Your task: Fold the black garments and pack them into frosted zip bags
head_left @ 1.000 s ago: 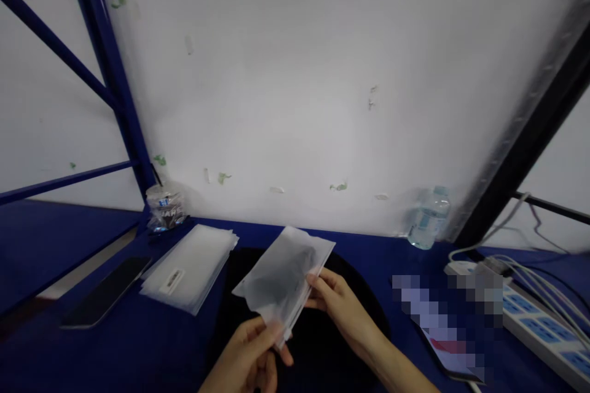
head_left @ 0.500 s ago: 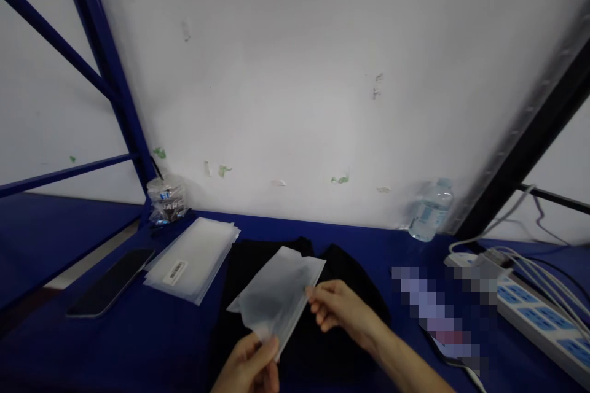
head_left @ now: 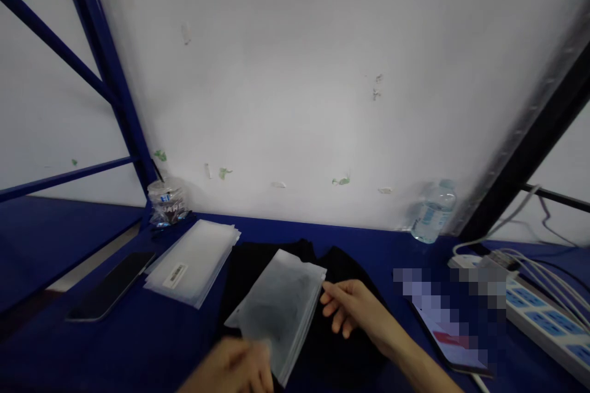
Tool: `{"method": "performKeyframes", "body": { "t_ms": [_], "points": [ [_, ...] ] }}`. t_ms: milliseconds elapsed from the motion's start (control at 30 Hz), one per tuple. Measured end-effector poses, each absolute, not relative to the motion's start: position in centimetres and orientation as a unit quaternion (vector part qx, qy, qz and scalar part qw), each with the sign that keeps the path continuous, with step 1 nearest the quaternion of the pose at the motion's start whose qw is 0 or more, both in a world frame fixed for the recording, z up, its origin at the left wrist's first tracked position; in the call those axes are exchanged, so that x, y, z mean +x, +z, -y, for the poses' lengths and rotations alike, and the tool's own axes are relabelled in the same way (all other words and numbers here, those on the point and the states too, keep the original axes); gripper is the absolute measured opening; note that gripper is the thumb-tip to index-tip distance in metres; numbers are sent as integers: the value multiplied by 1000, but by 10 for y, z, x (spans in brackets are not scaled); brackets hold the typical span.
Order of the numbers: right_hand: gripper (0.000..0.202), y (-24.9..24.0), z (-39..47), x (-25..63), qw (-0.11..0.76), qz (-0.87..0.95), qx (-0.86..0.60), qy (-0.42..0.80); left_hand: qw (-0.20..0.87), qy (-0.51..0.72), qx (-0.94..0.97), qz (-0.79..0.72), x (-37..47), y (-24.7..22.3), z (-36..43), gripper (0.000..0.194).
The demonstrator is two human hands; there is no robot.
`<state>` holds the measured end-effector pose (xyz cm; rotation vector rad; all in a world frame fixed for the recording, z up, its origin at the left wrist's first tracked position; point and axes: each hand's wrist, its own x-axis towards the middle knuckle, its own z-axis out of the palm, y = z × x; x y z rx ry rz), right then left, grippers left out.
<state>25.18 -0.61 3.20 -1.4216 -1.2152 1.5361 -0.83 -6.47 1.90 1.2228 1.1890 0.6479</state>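
A frosted plastic bag (head_left: pixel 276 304) with something dark inside lies at a slant over black cloth (head_left: pixel 345 261) at the front centre. My right hand (head_left: pixel 353 310) pinches the bag's right edge near its upper corner, the other fingers curled. At the bag's lower left end is my left hand (head_left: pixel 235 365), smeared by motion; whether it grips the bag I cannot tell. To the left lies a stack of frosted bags (head_left: pixel 203 252) with a barcode label on top.
A dark phone (head_left: pixel 113 285) lies at the left and a lit phone (head_left: pixel 447 331) at the right. Behind stand a wrapped cup (head_left: pixel 168 202) and a water bottle (head_left: pixel 433 215) by the wall. A power strip (head_left: pixel 544 316) with cables runs along the right.
My right hand has moved slightly right and up along the bag's edge. My left hand has shifted left and is blurred. The bag lies flatter and more spread out.
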Motion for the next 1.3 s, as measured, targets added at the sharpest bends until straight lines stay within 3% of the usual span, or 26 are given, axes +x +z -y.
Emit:
{"method": "performKeyframes", "body": {
  "t_ms": [33, 100, 200, 333, 467, 633, 800, 1000, 1067, 1167, 1300],
  "points": [
    [34, 32, 13, 249, 343, 471, -538, 609, 588, 288, 559, -509, -14, 25, 52, 41],
    [29, 32, 24, 243, 340, 460, -519, 635, 435, 340, 629, -547, -23, 35, 23, 34],
    [28, 30, 29, 233, 383, 449, -491, 641, 318, 265, 689, -595, -23, 38, -13, 37],
    [40, 26, 25, 217, 431, 434, -494, 618, 275, 229, 730, -583, -12, 25, -31, 28],
    [39, 25, 19, 200, 398, 423, -511, 634, 246, 249, 733, -584, -3, 12, -29, 14],
    [33, 27, 15, 187, 373, 440, -482, 660, 203, 298, 732, -578, -8, 19, -23, 20],
    [34, 36, 19, 190, 423, 412, -489, 641, 111, 327, 698, -628, -74, 54, -43, 20],
    [37, 21, 28, 191, 340, 433, -538, 639, 13, 256, 651, -714, -154, 60, -76, 19],
    [40, 18, 29, 197, 304, 497, -568, 581, -28, 251, 635, -730, -155, 45, -77, 25],
    [46, 25, 32, 207, 315, 612, -615, 385, -88, 227, 671, -700, -136, 16, -70, 43],
    [25, 34, 40, 202, 360, 754, -509, 208, -86, 134, 740, -654, -116, -20, -61, 45]
  ]
}}
